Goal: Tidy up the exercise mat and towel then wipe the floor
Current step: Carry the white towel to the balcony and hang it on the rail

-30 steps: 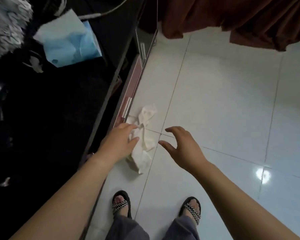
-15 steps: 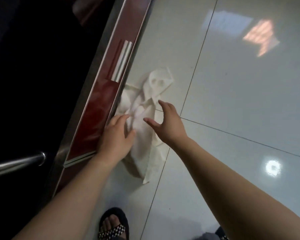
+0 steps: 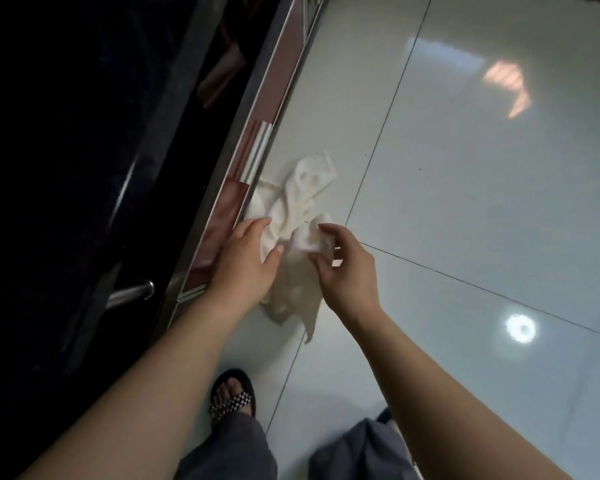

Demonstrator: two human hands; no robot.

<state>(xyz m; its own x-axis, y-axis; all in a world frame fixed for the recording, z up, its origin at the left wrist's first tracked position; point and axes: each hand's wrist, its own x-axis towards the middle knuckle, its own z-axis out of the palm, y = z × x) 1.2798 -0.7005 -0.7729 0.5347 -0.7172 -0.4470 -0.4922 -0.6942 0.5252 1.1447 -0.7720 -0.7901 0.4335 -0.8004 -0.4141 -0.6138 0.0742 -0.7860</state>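
A crumpled white towel [image 3: 300, 199] lies on the glossy white tiled floor [image 3: 465, 209], right against the base of a dark cabinet. My right hand [image 3: 343, 271] pinches a raised fold of the towel between thumb and fingers. My left hand [image 3: 245, 261] rests flat on the towel's left edge, fingers spread, next to the cabinet's base. No exercise mat is in view.
A dark cabinet [image 3: 84, 168] with a reddish base strip [image 3: 274, 95] and a metal handle [image 3: 132, 292] fills the left side. My left foot in a sandal [image 3: 231, 396] and grey trouser legs stand just below the towel. Open floor stretches to the right.
Both hands have come down onto the towel. My right hand closed on a fold of it and lifted it slightly; my left hand settled on its left edge. The camera moved closer.
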